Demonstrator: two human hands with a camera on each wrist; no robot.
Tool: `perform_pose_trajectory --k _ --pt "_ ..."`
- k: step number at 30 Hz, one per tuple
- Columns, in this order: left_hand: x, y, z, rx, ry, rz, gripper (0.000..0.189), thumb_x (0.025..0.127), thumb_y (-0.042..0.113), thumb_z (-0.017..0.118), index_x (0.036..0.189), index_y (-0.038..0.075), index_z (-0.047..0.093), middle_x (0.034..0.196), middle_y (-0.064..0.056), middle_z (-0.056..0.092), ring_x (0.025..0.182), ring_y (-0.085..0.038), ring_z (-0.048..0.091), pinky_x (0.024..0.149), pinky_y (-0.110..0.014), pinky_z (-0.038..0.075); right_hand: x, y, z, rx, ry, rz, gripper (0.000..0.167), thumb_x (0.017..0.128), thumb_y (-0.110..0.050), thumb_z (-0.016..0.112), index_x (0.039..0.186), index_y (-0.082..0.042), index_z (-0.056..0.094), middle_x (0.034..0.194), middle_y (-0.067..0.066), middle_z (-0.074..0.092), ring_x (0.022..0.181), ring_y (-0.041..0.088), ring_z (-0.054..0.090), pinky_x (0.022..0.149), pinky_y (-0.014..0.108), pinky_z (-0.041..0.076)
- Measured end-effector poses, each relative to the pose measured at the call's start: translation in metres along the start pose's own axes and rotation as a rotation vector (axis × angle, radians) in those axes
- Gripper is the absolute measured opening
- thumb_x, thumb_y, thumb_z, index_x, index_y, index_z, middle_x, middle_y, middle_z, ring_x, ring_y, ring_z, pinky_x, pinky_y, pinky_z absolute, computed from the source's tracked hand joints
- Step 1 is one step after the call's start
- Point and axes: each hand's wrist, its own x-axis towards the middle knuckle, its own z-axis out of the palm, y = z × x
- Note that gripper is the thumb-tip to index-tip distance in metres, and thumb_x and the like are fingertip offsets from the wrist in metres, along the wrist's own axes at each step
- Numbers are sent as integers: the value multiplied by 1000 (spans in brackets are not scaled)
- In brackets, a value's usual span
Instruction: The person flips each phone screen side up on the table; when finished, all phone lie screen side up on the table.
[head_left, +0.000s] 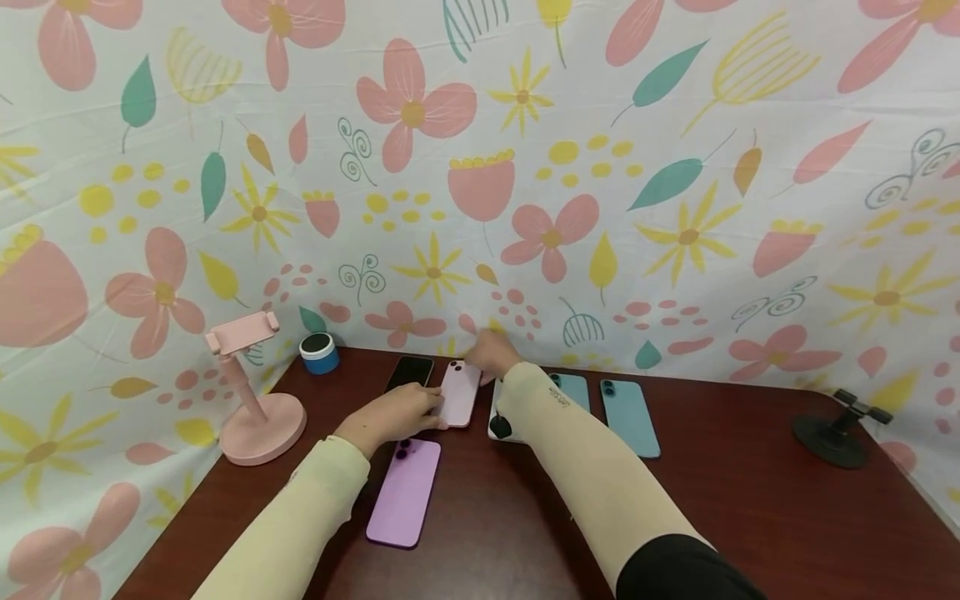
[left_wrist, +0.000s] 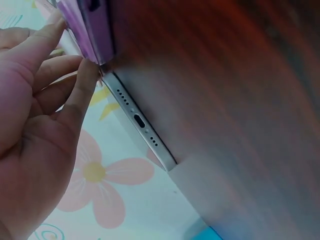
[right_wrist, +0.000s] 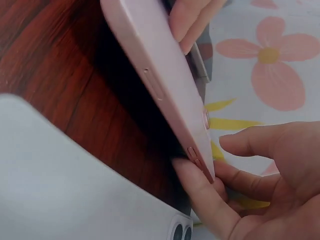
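Note:
A pink phone [head_left: 459, 393] lies back up between my two hands, its camera end toward the wall. My left hand [head_left: 397, 417] grips its left side near the lower corner. Around the upper right corner curl the fingers of my right hand [head_left: 491, 357]; in the right wrist view the right thumb [right_wrist: 240, 142] stands apart from the phone [right_wrist: 165, 75]. A purple phone [head_left: 405, 493] lies nearer me, below the left hand. Beyond that hand is a dark-screened phone [head_left: 410, 372], whose port end [left_wrist: 139, 121] shows in the left wrist view.
A white phone [right_wrist: 75, 175] lies right of the pink one, partly under my right forearm. Two blue phones [head_left: 576, 390] [head_left: 630, 419] follow rightward. A pink phone stand [head_left: 258, 429] and blue jar [head_left: 320, 357] are left; a black stand [head_left: 832, 433] is right. Flowered cloth hangs behind.

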Motion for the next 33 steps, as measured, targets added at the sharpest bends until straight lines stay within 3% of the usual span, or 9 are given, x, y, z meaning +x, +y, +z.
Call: perform_pose_trajectory --k 3,6,10,13,18,22,28,31,33 --pt "-2 -1 -1 -18 -11 -12 30 104 33 71 84 14 62 150 -22 65 85 -18 68 79 -31 53 -2 1 -1 96 -27 16 16 96 -4 65 108 7 66 88 13 62 71 32 76 68 41 67" --pt "-5 -1 -1 -43 -21 -52 28 104 34 71 108 7 75 153 -20 63 112 -28 73 95 -38 58 -5 2 -2 172 -48 30 14 98 -4 66 107 7 65 88 14 62 67 30 74 70 41 68" --pt "-7 -2 -1 -85 -39 -107 47 105 34 70 141 5 69 158 -17 59 142 -36 61 114 -47 53 -6 3 -3 224 -62 49 13 100 -2 62 108 8 64 86 14 60 63 27 71 73 40 68" --pt "-6 -2 0 -117 -42 -125 49 105 33 70 144 4 67 159 -17 58 145 -35 58 117 -48 51 -8 4 -5 256 -73 52 9 102 1 53 100 6 61 87 14 59 63 24 68 76 40 68" --pt "-6 1 -2 -186 -39 -146 48 104 29 72 144 3 67 157 -16 60 143 -31 61 114 -46 54 -11 9 -7 332 -93 47 16 104 2 47 101 8 62 98 17 59 74 24 66 80 40 68" --pt "-8 3 -4 -237 -28 -170 44 103 25 74 142 5 69 148 -13 68 127 -23 69 105 -42 58 -9 13 -7 381 -96 62 21 107 -1 49 113 12 64 104 18 60 82 26 66 79 38 68" --pt "-10 6 -4 -261 -6 -160 28 103 19 73 129 10 75 131 -6 76 107 -15 67 95 -37 58 -9 16 -8 445 -102 74 29 108 -1 52 128 14 66 116 24 63 85 28 67 85 40 67" --pt "-10 6 -4 -283 0 -155 29 103 18 72 131 10 74 136 -8 74 117 -20 69 101 -41 58 -9 16 -9 479 -105 80 35 109 -2 52 139 14 61 135 30 62 92 30 68 89 40 66" --pt "-11 6 -3 -309 -1 -162 36 104 20 71 138 9 72 146 -10 69 133 -26 66 111 -45 55 -10 16 -10 493 -101 80 38 110 -4 51 143 14 58 143 31 59 96 31 68 91 40 66"
